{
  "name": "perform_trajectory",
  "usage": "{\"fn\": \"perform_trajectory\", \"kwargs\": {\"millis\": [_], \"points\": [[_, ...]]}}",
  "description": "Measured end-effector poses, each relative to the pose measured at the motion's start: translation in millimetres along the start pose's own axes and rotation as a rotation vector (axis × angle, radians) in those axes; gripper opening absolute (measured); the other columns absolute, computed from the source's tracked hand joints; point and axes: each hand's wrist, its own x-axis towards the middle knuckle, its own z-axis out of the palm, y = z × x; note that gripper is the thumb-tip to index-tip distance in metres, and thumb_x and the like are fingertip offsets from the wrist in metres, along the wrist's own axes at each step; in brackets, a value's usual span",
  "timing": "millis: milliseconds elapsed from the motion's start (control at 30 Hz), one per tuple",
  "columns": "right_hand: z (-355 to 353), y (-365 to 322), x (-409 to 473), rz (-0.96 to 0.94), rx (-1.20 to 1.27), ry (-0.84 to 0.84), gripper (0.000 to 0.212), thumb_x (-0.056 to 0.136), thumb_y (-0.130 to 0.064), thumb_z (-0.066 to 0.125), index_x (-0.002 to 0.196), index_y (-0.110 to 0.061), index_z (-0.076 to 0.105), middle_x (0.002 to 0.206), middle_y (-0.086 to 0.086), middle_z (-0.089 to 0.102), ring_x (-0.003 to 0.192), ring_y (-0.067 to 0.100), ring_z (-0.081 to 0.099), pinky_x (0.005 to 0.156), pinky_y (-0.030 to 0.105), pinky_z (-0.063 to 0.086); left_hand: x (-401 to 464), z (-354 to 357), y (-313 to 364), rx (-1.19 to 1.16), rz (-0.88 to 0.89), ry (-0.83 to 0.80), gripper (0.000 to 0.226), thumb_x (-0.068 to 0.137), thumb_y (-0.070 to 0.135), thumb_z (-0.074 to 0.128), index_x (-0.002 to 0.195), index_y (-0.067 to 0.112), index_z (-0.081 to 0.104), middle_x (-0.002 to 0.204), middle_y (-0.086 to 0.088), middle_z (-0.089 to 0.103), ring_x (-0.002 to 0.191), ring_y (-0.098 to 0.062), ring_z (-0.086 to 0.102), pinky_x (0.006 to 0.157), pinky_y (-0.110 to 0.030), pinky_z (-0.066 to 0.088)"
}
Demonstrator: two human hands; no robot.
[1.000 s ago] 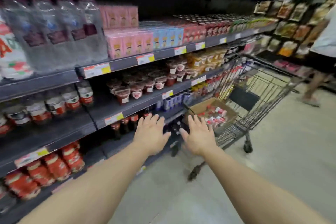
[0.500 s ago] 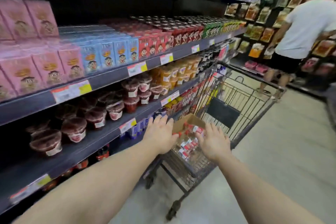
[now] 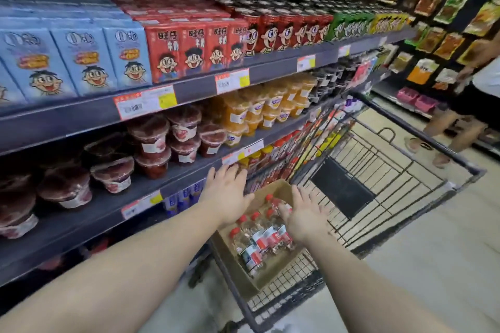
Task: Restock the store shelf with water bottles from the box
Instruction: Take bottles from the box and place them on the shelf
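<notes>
A brown cardboard box [image 3: 238, 262] sits in the near end of a black wire shopping cart [image 3: 384, 186]. Several clear water bottles [image 3: 259, 235] with red caps and red-and-white labels lie inside it. My left hand [image 3: 226, 194] hovers over the box's far left corner, fingers spread and straight, holding nothing. Over the bottles, my right hand [image 3: 304, 216] is stretched out with straight fingers; whether it touches them I cannot tell.
Dark store shelves [image 3: 189, 92] run along the left, stocked with blue and red drink cartons, jelly cups and orange cups. A person [image 3: 460, 119] stands in the aisle beyond the cart at the right. Hanging snack bags fill the far right wall.
My view has moved forward along the aisle and closed in on the cart. Both hands, earlier short of the box, are now over it.
</notes>
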Motion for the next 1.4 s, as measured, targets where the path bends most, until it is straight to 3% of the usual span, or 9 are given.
{"fn": "perform_trajectory", "kwargs": {"millis": [367, 433, 533, 633, 700, 1000, 1133, 1267, 1400], "points": [[84.6, 133.2, 148.5, -0.165, -0.068, -0.341, 0.068, 0.097, -0.052, 0.031, 0.154, -0.02, 0.009, 0.161, 0.003, 0.017, 0.149, 0.025, 0.01, 0.121, 0.044, 0.014, 74.9, 116.5, 63.7, -0.052, -0.379, -0.23, 0.071, 0.096, 0.057, 0.034, 0.153, 0.018, 0.019, 0.161, -0.007, 0.019, 0.149, -0.027, 0.013, 0.121, -0.046, 0.007], [101.4, 142.1, 167.5, -0.168, -0.083, -0.382, 0.068, 0.098, -0.048, 0.035, 0.154, -0.019, 0.01, 0.161, 0.003, 0.018, 0.149, 0.025, 0.012, 0.121, 0.043, 0.015, 79.6, 138.1, 65.9, -0.06, -0.429, -0.208, 0.068, 0.094, 0.057, 0.035, 0.148, 0.016, 0.034, 0.155, -0.011, 0.035, 0.145, -0.029, 0.027, 0.118, -0.046, 0.013], [131.6, 145.6, 194.5, -0.174, -0.097, -0.412, 0.069, 0.097, -0.047, 0.039, 0.153, -0.019, 0.01, 0.16, 0.005, 0.02, 0.147, 0.026, 0.018, 0.119, 0.042, 0.02, 87.5, 167.1, 63.3, -0.089, -0.454, -0.217, 0.072, 0.082, 0.061, 0.029, 0.122, 0.012, 0.064, 0.125, -0.015, 0.064, 0.122, -0.034, 0.055, 0.106, -0.045, 0.03], [162.8, 146.4, 222.4, -0.151, -0.088, -0.409, 0.069, 0.096, -0.045, 0.039, 0.153, -0.018, 0.012, 0.158, 0.007, 0.024, 0.143, 0.028, 0.024, 0.116, 0.044, 0.026, 94.3, 200.4, 56.0, -0.143, -0.505, -0.343, 0.068, 0.093, 0.057, 0.028, 0.149, 0.019, 0.031, 0.156, -0.011, 0.03, 0.146, -0.03, 0.021, 0.12, -0.047, 0.01], [184.0, 146.9, 240.3, -0.136, -0.098, -0.405, 0.073, 0.095, -0.043, 0.044, 0.154, -0.018, 0.009, 0.157, 0.008, 0.025, 0.142, 0.029, 0.026, 0.113, 0.044, 0.029, 100.7, 219.2, 50.2, -0.137, -0.534, -0.4, 0.068, 0.096, 0.055, 0.031, 0.153, 0.021, 0.017, 0.162, -0.007, 0.015, 0.15, -0.028, 0.008, 0.122, -0.046, 0.002], [238.7, 160.7, 266.9, -0.042, 0.0, -0.47, 0.087, 0.087, -0.046, 0.058, 0.154, -0.019, 0.009, 0.137, 0.015, 0.045, 0.125, 0.035, 0.047, 0.099, 0.046, 0.042, 115.9, 258.6, 49.8, -0.167, -0.538, -0.374, 0.069, 0.096, 0.054, 0.035, 0.153, 0.021, 0.016, 0.161, -0.006, 0.019, 0.15, -0.026, 0.01, 0.122, -0.044, 0.006], [238.8, 164.1, 265.5, 0.044, 0.268, -0.444, 0.071, 0.081, -0.039, 0.069, 0.14, -0.017, 0.038, 0.119, 0.007, 0.063, 0.107, 0.03, 0.062, 0.087, 0.035, 0.048, 119.4, 255.7, 51.1, -0.204, -0.537, -0.357, 0.067, 0.097, 0.052, 0.038, 0.152, 0.022, 0.018, 0.16, -0.005, 0.022, 0.149, -0.026, 0.014, 0.121, -0.043, 0.011], [208.2, 148.7, 237.5, 0.03, 0.721, -0.569, 0.049, 0.08, -0.028, 0.076, 0.121, -0.02, 0.052, 0.096, -0.011, 0.067, 0.08, 0.002, 0.066, 0.069, 0.016, 0.052, 127.6, 243.3, 62.1, -0.555, -0.641, -0.353, 0.07, 0.093, 0.052, 0.05, 0.152, 0.024, 0.023, 0.151, -0.007, 0.04, 0.138, -0.025, 0.037, 0.114, -0.036, 0.029], [183.4, 115.4, 198.4, -0.117, 0.936, -0.694, 0.054, 0.074, -0.026, 0.082, 0.119, -0.027, 0.053, 0.106, -0.019, 0.065, 0.1, -0.003, 0.062, 0.086, 0.01, 0.048, 132.9, 223.2, 68.6, -1.256, -0.832, -0.319, 0.059, 0.085, 0.046, 0.067, 0.138, 0.027, 0.048, 0.134, 0.002, 0.059, 0.117, -0.015, 0.058, 0.104, -0.036, 0.045]]}}
